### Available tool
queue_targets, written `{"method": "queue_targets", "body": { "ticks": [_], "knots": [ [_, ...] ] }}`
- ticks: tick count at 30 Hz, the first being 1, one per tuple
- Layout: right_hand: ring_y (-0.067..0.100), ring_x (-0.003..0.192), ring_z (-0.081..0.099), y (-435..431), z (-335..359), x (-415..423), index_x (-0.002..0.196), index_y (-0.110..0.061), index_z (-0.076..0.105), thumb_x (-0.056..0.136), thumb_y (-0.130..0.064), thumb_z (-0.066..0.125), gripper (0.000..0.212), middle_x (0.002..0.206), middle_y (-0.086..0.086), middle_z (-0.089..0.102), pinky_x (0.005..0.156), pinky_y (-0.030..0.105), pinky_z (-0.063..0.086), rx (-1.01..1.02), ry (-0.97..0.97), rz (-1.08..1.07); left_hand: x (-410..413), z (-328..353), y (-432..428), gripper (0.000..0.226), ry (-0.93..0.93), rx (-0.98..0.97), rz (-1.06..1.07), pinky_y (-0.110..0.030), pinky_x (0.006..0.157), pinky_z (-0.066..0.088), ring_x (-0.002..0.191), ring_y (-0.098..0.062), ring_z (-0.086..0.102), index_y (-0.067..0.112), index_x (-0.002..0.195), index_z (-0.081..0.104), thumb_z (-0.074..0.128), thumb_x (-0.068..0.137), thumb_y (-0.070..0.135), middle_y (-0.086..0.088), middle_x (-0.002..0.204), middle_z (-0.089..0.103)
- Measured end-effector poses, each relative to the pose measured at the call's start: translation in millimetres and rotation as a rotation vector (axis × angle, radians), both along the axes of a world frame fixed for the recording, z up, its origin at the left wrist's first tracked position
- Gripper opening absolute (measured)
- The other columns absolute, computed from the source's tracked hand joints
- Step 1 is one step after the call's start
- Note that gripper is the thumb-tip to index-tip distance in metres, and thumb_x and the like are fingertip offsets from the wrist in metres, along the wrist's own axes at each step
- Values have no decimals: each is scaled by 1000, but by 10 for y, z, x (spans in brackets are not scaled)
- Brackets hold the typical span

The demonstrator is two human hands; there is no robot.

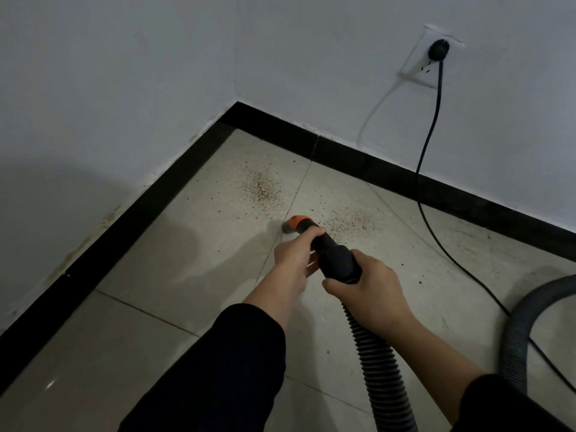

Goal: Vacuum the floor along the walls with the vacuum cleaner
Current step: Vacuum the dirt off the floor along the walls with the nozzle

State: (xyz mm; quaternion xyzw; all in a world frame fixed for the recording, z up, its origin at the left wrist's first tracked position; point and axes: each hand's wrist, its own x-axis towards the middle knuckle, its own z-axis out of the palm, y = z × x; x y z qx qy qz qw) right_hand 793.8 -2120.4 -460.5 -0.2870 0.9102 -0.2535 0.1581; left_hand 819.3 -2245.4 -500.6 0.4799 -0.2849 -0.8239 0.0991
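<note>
The ribbed hose (374, 353) runs up to the right hand (371, 285), curled round its black cuff (338, 260). Just ahead, the left hand (293, 257) grips the tube (321, 241) behind the orange nozzle (297, 222), whose tip sits on the tile (187, 260) beside scattered grit (352, 224), near the corner skirting (374, 165). A cord (428, 145) climbs to the socket (420, 67).

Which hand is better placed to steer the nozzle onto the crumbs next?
Probably the left hand: it grips the nozzle right behind its orange tip, beside the crumbs. The right hand grips the handle farther back.
</note>
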Motion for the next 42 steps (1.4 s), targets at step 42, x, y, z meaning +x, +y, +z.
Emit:
{"method": "queue_targets", "body": {
  "ticks": [42],
  "knots": [
    [18, 64, 56, -418, 139, 190, 86, -20, 59, 72, -30, 75, 23, 72, 2, 61, 52, 26, 42, 25, 6, 194, 436, 123, -383, 37, -6, -21, 142, -24, 54, 57, 77, -18, 68, 1, 111, 61, 76, 79, 15, -10, 91, 69]
  ]
}}
